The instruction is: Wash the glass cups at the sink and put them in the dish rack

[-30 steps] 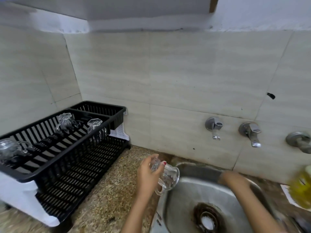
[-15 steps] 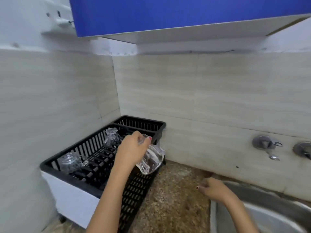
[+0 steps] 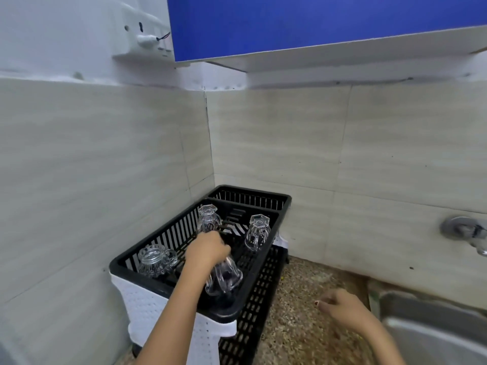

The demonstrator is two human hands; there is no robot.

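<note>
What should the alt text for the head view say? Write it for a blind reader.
The left hand holds an upside-down glass cup in the black dish rack, where three more cups sit. The right hand hovers over the speckled counter beside the sink.

Even soft daylight, faint shadows, wide-angle edge bending, slight blur

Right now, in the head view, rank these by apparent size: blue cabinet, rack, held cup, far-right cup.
1. blue cabinet
2. rack
3. held cup, gripped by the left hand
4. far-right cup
The last two places are unsure: the held cup is nearer the camera, so the cups may really match.
</note>
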